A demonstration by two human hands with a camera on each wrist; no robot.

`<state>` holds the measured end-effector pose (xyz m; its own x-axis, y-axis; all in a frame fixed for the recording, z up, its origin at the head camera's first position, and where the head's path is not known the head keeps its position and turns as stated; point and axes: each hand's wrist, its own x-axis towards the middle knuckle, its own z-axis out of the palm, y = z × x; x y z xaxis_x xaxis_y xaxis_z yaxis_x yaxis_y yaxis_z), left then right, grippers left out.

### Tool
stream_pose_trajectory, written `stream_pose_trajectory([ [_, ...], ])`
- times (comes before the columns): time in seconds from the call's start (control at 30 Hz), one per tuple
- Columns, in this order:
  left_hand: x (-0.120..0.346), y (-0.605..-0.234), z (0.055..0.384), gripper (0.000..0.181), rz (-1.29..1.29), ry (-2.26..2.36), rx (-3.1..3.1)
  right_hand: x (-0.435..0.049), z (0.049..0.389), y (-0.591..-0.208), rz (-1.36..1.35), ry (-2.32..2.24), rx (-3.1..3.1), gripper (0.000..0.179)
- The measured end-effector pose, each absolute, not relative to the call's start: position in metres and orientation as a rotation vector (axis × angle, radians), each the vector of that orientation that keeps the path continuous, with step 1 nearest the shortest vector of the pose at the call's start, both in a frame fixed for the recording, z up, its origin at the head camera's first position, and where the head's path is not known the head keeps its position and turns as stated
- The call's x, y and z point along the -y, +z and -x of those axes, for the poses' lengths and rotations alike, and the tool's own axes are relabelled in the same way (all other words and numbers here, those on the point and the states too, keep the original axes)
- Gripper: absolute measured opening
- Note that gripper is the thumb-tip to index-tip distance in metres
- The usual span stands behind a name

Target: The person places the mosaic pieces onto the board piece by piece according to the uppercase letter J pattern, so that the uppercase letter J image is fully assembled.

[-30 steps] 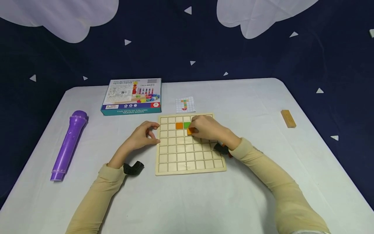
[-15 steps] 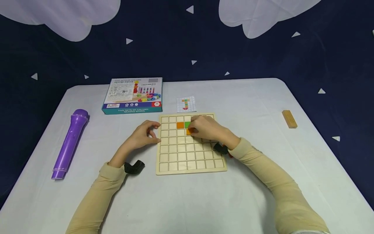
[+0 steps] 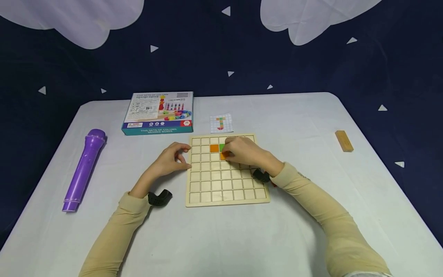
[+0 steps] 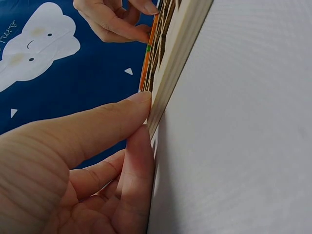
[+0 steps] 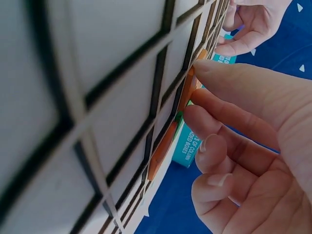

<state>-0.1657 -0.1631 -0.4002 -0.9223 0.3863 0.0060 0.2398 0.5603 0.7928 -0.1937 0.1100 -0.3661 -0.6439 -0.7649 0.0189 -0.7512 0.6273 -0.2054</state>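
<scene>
A pale grid board (image 3: pixel 211 186) lies on the table. My right hand (image 3: pixel 245 151) pinches an orange square tile (image 3: pixel 223 156) between thumb and index finger, at a cell just below a green tile (image 3: pixel 222 147). Left of the green tile sits another orange tile (image 3: pixel 214 148). In the right wrist view one more orange piece (image 5: pixel 162 152) shows beyond the green one; the hand hides it from the head view. My left hand (image 3: pixel 167 161) touches the board's left edge with thumb and index fingertips, spaced apart along it.
Behind the board lie a small pattern card (image 3: pixel 221 123) and a toy box (image 3: pixel 158 114). A purple microphone-shaped tube (image 3: pixel 84 169) is at left, a wooden block (image 3: pixel 344 141) at right. Something red (image 3: pixel 274 184) peeks out by the right cuff, mostly hidden.
The pinched orange tile has shifted slightly left, closer into line under the green tile. My left hand stays at the board's edge. The whole view drifts slightly.
</scene>
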Motion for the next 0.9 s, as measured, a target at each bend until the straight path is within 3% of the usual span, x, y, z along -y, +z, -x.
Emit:
stream_pose_trajectory([
  [0.9, 0.163, -0.400, 0.168, 0.058, -0.476, 1.223, -2.621, -0.159, 0.177, -0.358, 1.382, -0.516, -2.906, 0.013],
])
